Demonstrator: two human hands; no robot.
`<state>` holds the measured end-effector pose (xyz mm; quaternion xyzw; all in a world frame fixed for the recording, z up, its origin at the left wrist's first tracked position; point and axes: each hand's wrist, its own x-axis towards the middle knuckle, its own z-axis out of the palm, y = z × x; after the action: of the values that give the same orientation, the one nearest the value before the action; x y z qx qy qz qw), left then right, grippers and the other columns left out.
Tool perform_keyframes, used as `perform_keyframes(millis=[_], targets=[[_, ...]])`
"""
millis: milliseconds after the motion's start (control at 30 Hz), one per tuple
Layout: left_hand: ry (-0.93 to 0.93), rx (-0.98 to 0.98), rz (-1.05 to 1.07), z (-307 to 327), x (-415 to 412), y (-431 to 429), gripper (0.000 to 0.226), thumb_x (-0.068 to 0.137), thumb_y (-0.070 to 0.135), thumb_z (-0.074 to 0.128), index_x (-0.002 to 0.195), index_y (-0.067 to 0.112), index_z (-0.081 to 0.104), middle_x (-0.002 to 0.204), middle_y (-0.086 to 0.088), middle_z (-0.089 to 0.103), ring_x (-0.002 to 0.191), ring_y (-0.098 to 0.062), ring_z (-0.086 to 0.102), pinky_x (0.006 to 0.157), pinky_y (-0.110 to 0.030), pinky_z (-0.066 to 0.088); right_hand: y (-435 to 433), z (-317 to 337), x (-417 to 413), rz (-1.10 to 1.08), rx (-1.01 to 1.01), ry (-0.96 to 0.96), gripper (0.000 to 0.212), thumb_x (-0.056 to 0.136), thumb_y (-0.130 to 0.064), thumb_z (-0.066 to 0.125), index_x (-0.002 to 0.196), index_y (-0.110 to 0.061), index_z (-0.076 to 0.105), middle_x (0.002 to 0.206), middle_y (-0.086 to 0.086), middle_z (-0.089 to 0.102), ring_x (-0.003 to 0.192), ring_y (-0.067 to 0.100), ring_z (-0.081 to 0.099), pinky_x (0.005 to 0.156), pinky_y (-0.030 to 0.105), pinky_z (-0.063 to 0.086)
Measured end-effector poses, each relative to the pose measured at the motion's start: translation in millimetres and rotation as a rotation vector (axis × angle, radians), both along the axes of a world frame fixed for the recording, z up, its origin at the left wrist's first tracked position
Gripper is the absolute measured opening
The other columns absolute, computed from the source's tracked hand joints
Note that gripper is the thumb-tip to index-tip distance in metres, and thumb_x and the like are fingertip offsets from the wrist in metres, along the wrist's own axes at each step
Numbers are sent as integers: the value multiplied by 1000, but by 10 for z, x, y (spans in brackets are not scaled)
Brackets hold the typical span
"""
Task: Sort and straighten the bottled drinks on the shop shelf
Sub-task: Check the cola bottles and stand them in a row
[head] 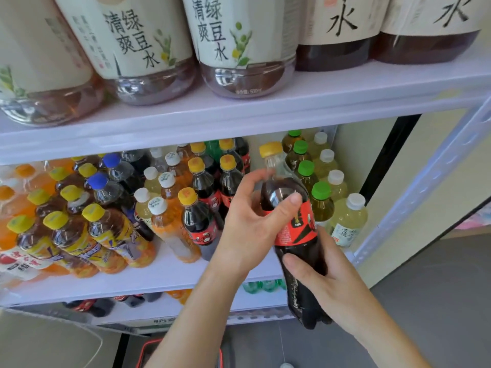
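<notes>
- Grey floor [438, 301] down at the bottom, with the red rim of a basket [148, 349] peeking in at the lower edge.
- Right hand [326, 285] is wrapped round the lower half of a cola bottle [297, 235], thumb across the front, fingers curled behind it.
- Left hand [252, 221] grips the same bottle higher up, thumb pressed on the dark part just above the red label, fingers curled round by the neck.
- That bottle is off the shelf, held tilted in front of the middle shelf [159, 277]. Its base hangs below the shelf edge and its yellow cap [270, 149] points into the gap between two rows.
- Left of that gap: more colas [198, 208] with yellow caps, then orange drinks [170, 224], blue-capped bottles [106, 187] and brown teas [111, 229] leaning every which way.
- Right of the gap: a green-capped row [321, 200] and a white-capped pale row [348, 216], both pretty tidy.
- Up top, the upper shelf [265, 107] carries big bottles [233, 35] with pale labels.
</notes>
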<state>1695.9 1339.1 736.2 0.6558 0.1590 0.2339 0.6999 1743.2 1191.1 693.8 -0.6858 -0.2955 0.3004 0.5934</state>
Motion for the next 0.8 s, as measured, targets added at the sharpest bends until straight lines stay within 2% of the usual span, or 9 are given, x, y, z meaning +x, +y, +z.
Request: perform_keyframes(millis=[167, 233, 300, 367, 433, 533, 600, 700, 800], targets=[[63, 55, -10, 75, 21, 96, 35, 93, 46, 49, 112, 22, 65, 103, 3, 74, 100, -12, 69, 84, -31, 56, -46, -73, 38, 20, 39, -16, 55, 78, -57, 69, 128, -51, 47, 122, -23, 64, 115, -4, 58, 87, 17, 50], [68, 119, -7, 142, 6, 139, 35, 95, 47, 46, 104, 22, 69, 103, 3, 74, 101, -11, 69, 90, -33, 54, -55, -104, 38, 26, 41, -11, 61, 77, -54, 72, 131, -46, 47, 123, -20, 64, 117, 0, 59, 92, 22, 49], [38, 218, 16, 221, -10, 171, 36, 96, 47, 46, 97, 18, 68, 93, -1, 73, 90, -8, 68, 81, -22, 52, -60, -130, 29, 11, 35, -29, 64, 73, -53, 74, 131, -43, 47, 122, -18, 66, 116, 3, 60, 94, 28, 47], [27, 375, 47, 283, -45, 224, 43, 95, 48, 49, 92, 8, 64, 86, -18, 62, 77, -26, 60, 69, -32, 47, -40, -131, 8, -27, 28, -77, 63, 67, -52, 77, 124, -49, 49, 117, -20, 67, 111, 2, 62, 91, 27, 47], [65, 502, 15, 336, -91, 267, 48, 90, 56, 48, 87, 10, 61, 80, -26, 53, 71, -35, 50, 64, -44, 42, -19, -150, -2, -100, 16, -110, 67, 60, -51, 79, 120, -50, 49, 112, -20, 68, 106, 2, 64, 89, 27, 49], [135, 620, -34, 421, -175, 274, 49, 79, 65, 57, 85, 16, 60, 74, -24, 54, 66, -38, 50, 59, -50, 43, 8, -176, -1, -193, -20, -200, 72, 54, -53, 80, 118, -50, 46, 107, -21, 67, 101, 1, 64, 84, 21, 51], [148, 704, -36, 469, -210, 227, 51, 73, 67, 64, 86, 18, 61, 71, -16, 60, 64, -34, 56, 57, -50, 48, 21, -187, 11, -212, -45, -265, 71, 54, -54, 80, 115, -54, 43, 106, -23, 65, 99, 0, 63, 79, 19, 52], [116, 829, 7, 496, -224, 160, 43, 77, 61, 63, 82, 19, 60, 64, -3, 60, 59, -22, 56, 53, -43, 47, 55, -257, 22, -200, -77, -268, 76, 55, -57, 80, 120, -53, 41, 114, -23, 63, 104, 1, 62, 84, 29, 53], [92, 929, 97, 473, -217, 103, 38, 79, 60, 61, 76, 22, 55, 55, 4, 53, 50, -14, 49, 44, -28, 40, 131, -320, 40, -144, -74, -198, 79, 56, -58, 80, 122, -56, 38, 126, -21, 57, 113, 0, 57, 91, 26, 49]])
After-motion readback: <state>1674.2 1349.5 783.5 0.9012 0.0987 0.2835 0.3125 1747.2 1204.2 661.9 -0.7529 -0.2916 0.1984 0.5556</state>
